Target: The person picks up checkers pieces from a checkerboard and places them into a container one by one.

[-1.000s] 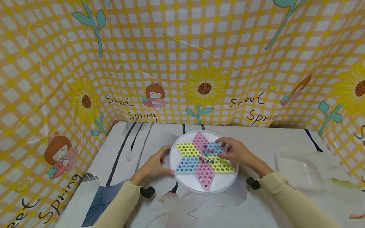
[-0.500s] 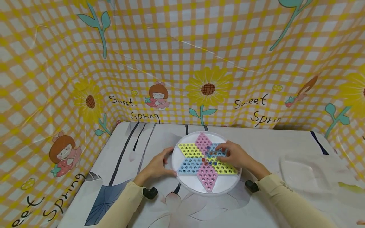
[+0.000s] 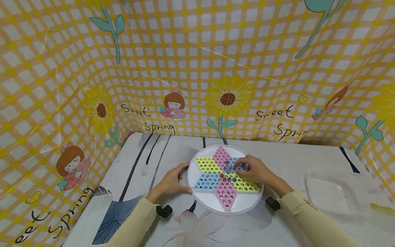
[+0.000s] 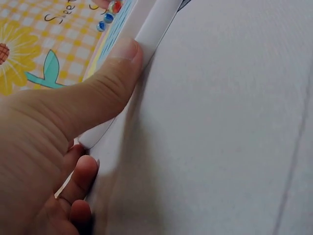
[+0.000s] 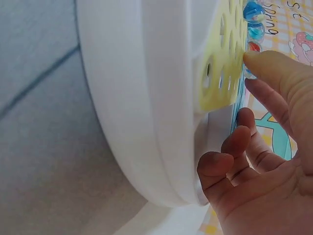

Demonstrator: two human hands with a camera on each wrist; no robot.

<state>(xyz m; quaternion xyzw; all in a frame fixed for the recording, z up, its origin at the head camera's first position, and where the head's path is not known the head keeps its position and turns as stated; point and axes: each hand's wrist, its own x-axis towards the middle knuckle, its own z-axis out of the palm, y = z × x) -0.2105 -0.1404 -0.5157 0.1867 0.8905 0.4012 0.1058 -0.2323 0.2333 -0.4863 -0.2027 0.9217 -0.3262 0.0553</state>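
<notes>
A round white Chinese checkers board [image 3: 197, 199] with a pink, yellow and blue star of holes lies on the table. My left hand [image 3: 171, 182] holds its left rim; in the left wrist view the thumb [image 4: 115, 73] lies along the rim, fingers curled below. Over the blue and yellow points at the right, my right hand [image 3: 254, 171] has thumb and index finger pinched close together. The right wrist view shows part of a glass marble [image 5: 249, 74] between those fingertips. Several other marbles, red [image 3: 222, 175] and blue [image 3: 234, 179] among them, sit in holes near the star's middle.
A clear plastic tray [image 3: 331, 183] stands on the table at the right. The table [image 3: 160, 154] has a printed white cover. A yellow checked cloth [image 3: 191, 61] hangs behind and to both sides.
My right hand has shifted slightly inward over the board, its thumb and index finger drawing closer together. My left hand stays at the left rim. The head view has turned a little left.
</notes>
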